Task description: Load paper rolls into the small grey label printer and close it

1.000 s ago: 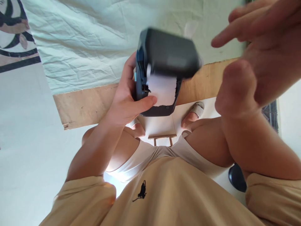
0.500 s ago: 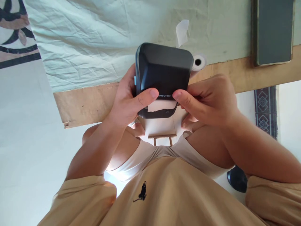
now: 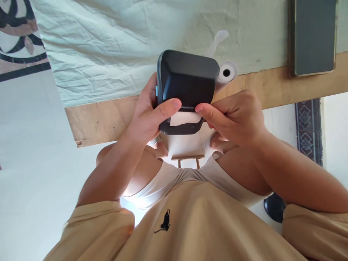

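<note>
A black handheld label printer is held above the table's front edge. My left hand wraps round its left side, thumb on the lower part of the lid. My right hand grips the lower right corner, its thumb pressing on the lid's edge and the other fingers curled; the fingertips behind the printer are hidden. White label paper with a torn edge sticks out of the slot below the lid. A light blue button shows on the printer's left side.
A white paper roll stands just right of the printer, near a loose curled strip of paper. A dark phone lies at the far right. Pale green cloth covers the wooden tabletop, whose bare wooden edge shows in front.
The printer has shifted slightly, and my right hand has moved a little to the left with it. Beyond the printer, the paper strip's shape and position look different.
</note>
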The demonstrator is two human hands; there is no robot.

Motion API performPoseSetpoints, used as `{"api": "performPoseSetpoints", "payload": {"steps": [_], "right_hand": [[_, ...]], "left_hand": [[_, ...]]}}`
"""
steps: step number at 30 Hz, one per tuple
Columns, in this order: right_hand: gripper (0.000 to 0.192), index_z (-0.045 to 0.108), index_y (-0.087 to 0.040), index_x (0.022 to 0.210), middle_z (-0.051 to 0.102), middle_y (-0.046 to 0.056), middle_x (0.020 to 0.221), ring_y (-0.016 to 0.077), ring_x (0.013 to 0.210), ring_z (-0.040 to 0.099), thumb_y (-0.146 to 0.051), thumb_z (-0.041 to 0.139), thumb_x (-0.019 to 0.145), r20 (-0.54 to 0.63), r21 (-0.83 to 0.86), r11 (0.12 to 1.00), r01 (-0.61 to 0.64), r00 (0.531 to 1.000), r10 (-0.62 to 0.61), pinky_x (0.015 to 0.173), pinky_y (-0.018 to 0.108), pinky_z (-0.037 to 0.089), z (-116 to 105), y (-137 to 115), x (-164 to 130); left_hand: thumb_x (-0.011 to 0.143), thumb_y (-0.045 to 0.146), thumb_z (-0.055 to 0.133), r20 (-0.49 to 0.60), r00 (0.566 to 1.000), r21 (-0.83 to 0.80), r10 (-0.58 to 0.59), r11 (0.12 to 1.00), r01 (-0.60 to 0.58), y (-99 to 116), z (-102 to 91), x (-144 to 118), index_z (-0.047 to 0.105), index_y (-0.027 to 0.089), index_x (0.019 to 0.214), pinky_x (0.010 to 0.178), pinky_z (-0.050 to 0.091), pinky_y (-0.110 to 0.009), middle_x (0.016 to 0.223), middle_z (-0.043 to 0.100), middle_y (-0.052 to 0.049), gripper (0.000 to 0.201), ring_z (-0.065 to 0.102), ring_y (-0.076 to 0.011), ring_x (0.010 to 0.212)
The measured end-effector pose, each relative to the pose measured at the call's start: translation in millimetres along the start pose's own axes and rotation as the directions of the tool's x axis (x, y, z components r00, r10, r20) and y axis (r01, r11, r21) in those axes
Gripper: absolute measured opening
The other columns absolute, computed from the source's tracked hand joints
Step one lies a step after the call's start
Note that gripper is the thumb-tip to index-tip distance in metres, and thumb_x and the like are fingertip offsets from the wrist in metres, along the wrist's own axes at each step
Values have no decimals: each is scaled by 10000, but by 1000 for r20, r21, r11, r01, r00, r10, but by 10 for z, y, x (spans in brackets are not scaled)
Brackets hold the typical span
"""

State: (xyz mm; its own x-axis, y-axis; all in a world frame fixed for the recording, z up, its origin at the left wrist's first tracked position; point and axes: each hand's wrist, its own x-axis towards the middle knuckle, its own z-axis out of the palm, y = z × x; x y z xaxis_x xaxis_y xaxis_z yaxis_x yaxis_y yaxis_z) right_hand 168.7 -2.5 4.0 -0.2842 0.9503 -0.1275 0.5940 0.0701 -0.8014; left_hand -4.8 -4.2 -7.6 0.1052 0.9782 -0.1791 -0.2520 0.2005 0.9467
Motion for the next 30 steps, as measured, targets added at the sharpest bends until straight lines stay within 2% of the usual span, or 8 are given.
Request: {"api": "performPoseSetpoints", "payload": {"steps": [4,7,11,14,18,23,28,30], "right_hand": [[607,459,-104,410,344,-5,348,-10,386,324,-537,521,830,-1,14,1000,-2,1000,2,448,245,154,11,11,-13],[596,463,-102,416,393,-9,364,-17,392,334,-515,516,842,-10,17,1000,15,1000,-14,452,218,198,25,23,-20],[579,536,-113,456,493,-10,415,-20,407,383,-520,475,863,-27,10,999,33,999,-33,462,177,259,42,48,-2],[620,539,-109,450,520,1,438,-20,422,401,-553,435,869,-36,-3,998,67,997,-67,465,172,257,61,78,17],[667,517,-101,436,486,8,426,-16,420,364,-607,411,858,-39,-49,992,117,992,-119,467,214,191,89,117,27],[692,512,-101,444,461,12,432,-12,436,335,-635,374,861,-33,-74,990,117,992,-120,488,233,175,96,130,21],[696,507,-100,445,453,12,432,-14,434,309,-642,371,859,-25,-77,989,125,992,-128,489,235,166,94,135,24],[701,502,-98,445,434,12,425,-15,431,313,-643,362,862,-28,-89,988,128,991,-131,491,239,156,93,140,24]], "left_hand": [[749,350,664,83,997,23,8,1000,-10,10,-78,12,554,210,963,618,398,-233,821,548,-25,278,551,-114,714],[756,383,657,140,990,23,16,1000,-19,-10,-115,27,537,223,1018,630,447,-241,870,574,-31,330,601,-143,782],[749,526,622,186,979,-54,79,996,-70,-80,-110,75,515,230,1107,790,542,-330,993,612,-62,478,622,-233,1026],[787,592,521,137,989,-144,59,989,-39,-114,-66,100,564,202,1064,932,529,-389,957,640,-81,480,590,-264,1130],[823,677,312,12,999,-230,-41,972,43,-131,-29,112,628,188,931,940,527,-386,808,661,-90,592,573,-273,1163],[813,677,357,-42,997,-254,-69,966,56,-107,-40,105,635,195,907,926,533,-367,793,678,-75,564,576,-262,1169],[836,656,336,-31,992,-170,-124,978,117,-48,-32,70,634,204,964,907,544,-398,846,695,-63,556,569,-256,1196],[834,660,333,-52,994,-172,-96,981,86,-71,-43,83,644,206,959,917,540,-385,872,700,-64,564,547,-255,1222]]}}
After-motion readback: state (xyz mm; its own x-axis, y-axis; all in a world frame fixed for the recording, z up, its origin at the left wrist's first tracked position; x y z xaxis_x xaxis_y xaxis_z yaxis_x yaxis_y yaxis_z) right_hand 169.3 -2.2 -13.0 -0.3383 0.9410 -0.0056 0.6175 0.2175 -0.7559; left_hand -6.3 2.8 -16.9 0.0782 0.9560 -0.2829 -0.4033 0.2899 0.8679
